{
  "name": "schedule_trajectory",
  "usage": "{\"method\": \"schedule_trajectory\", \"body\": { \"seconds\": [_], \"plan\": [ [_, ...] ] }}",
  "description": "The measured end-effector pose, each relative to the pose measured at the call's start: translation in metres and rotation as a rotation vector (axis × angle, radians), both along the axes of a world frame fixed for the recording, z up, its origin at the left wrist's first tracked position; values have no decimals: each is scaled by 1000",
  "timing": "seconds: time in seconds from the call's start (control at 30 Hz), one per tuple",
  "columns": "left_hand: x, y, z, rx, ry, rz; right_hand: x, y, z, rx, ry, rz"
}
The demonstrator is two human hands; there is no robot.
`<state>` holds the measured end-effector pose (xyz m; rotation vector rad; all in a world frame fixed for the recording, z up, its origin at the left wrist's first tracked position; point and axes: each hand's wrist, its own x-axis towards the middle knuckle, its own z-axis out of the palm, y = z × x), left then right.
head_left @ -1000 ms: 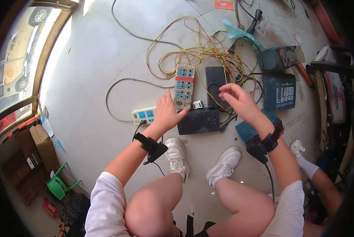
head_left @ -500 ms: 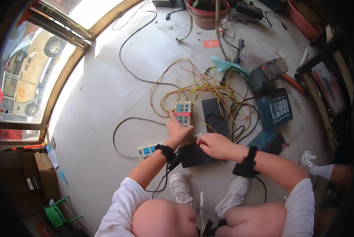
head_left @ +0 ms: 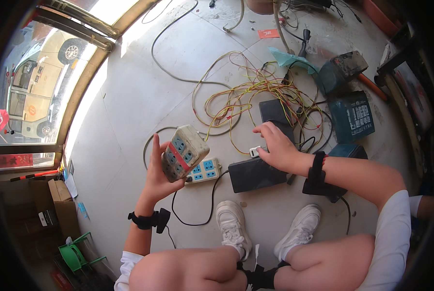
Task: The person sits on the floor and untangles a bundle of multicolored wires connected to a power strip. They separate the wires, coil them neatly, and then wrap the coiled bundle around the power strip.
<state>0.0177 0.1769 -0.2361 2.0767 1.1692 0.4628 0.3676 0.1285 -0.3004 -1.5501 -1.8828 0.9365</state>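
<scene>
Left of the brick (head_left: pixel 257 175), our left hand (head_left: pixel 155 178) grips the raised taped strip (head_left: pixel 182 154), apparently steadying it, while our right hand (head_left: pixel 281 151), fingers parted, hovers by the plug (head_left: pixel 254 152) beyond the brick, touch unclear, and the next move probably calls for firm hold.

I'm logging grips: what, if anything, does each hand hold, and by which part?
The left hand holds the red-banded power strip by its near end. Whether the right hand grips the white adapter can't be told.
</scene>
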Motion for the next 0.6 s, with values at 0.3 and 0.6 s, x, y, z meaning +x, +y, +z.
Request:
{"method": "schedule_trajectory", "body": {
  "seconds": [0.3,0.6],
  "plan": [
    [16,-45,15,-997,-717,339,-60,35,10,143,189,391],
    [-1,-49,6,-1189,-914,305,-39,30,-5,362,138,588]
  ]
}}
